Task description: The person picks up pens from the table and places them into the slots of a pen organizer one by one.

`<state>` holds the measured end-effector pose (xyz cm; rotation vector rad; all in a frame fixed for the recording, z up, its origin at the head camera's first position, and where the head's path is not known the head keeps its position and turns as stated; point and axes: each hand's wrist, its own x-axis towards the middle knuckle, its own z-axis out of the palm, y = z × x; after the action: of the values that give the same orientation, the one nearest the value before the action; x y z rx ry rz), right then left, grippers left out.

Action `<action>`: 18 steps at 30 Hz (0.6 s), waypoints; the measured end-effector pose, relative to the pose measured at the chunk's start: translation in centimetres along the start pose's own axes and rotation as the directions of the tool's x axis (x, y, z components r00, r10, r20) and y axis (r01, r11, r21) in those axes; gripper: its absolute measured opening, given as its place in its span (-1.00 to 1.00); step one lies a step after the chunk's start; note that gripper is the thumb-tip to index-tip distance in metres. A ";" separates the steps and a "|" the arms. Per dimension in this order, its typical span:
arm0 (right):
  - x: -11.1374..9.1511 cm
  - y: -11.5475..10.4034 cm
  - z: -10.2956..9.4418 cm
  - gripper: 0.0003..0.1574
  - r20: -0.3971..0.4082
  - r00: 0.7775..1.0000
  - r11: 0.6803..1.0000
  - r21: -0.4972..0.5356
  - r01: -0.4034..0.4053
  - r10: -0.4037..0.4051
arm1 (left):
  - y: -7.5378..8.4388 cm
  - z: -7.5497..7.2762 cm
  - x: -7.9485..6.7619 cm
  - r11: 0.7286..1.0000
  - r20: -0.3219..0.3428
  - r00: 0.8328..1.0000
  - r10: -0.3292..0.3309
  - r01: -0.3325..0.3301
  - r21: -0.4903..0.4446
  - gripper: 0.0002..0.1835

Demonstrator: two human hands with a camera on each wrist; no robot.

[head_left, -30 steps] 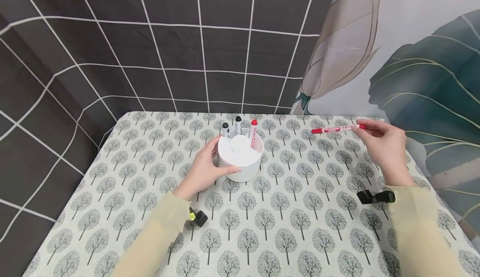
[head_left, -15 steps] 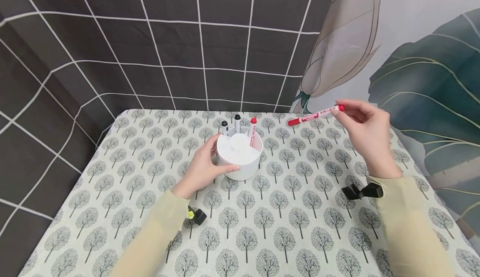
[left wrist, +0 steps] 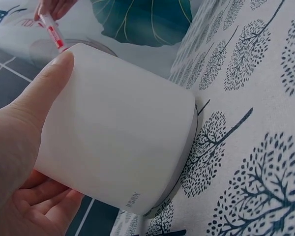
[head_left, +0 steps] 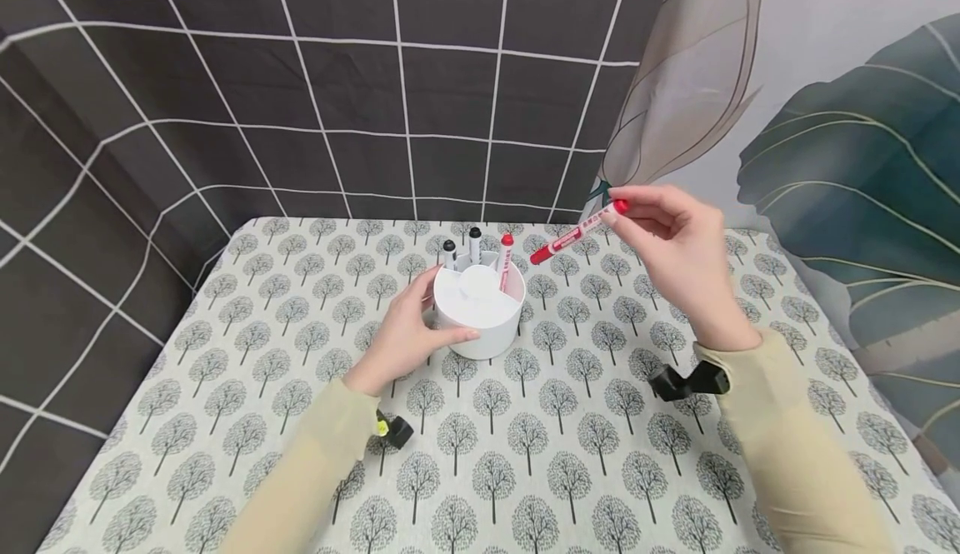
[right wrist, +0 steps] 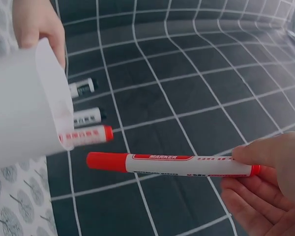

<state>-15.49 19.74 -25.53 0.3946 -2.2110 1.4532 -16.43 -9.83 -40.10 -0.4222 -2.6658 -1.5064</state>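
A round white pen holder (head_left: pixel 480 333) stands on the table, gripped at its left side by my left hand (head_left: pixel 411 329), thumb in front and fingers behind. Two black-ended markers (head_left: pixel 475 247) and one red-ended marker (head_left: pixel 506 261) stand upright in its rear compartments. Off to the right and above the table, my right hand (head_left: pixel 675 254) pinches a red marker (head_left: pixel 573 235) by its back end. That marker tilts, its red cap (right wrist: pixel 107 161) pointing down-left, close to the holder but apart from it. In the left wrist view the holder's wall (left wrist: pixel 118 128) fills the middle.
A tree-patterned cloth (head_left: pixel 495 454) covers the table. Behind it hangs a dark curtain (head_left: pixel 337 87) with white grid lines, and to the right a leaf-patterned curtain (head_left: pixel 847 146). Black camera mounts (head_left: pixel 690 379) sit at both wrists.
My right hand has moved left with the red marker, bringing it near the holder. The marker has turned from nearly level to a steeper tilt. My left hand keeps its grip.
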 end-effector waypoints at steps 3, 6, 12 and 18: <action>-0.1 -0.4 0.6 -0.68 0.020 0.999 1.000 0.013 0.025 -0.025 | 0.0 0.0 0.0 1.000 0.001 1.000 -0.001 0.001 -0.003 0.21; -0.2 -0.6 1.2 -0.68 0.039 0.998 0.999 0.021 0.041 -0.042 | -0.1 0.0 0.0 1.000 0.001 1.000 0.003 -0.003 -0.005 0.19; -0.5 -1.1 2.2 -0.69 0.079 0.994 0.997 0.035 0.069 -0.072 | -0.1 0.0 0.0 1.000 -0.004 1.000 0.013 -0.013 0.000 0.18; -0.8 -0.8 3.2 -0.69 0.143 0.986 0.996 0.023 0.081 -0.084 | 0.1 0.0 -0.1 1.000 -0.010 1.000 0.016 -0.016 -0.012 0.15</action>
<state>-15.15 16.50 -26.37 0.6069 -2.2659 1.4408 -16.35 -9.80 -40.07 -0.4343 -2.6407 -1.5176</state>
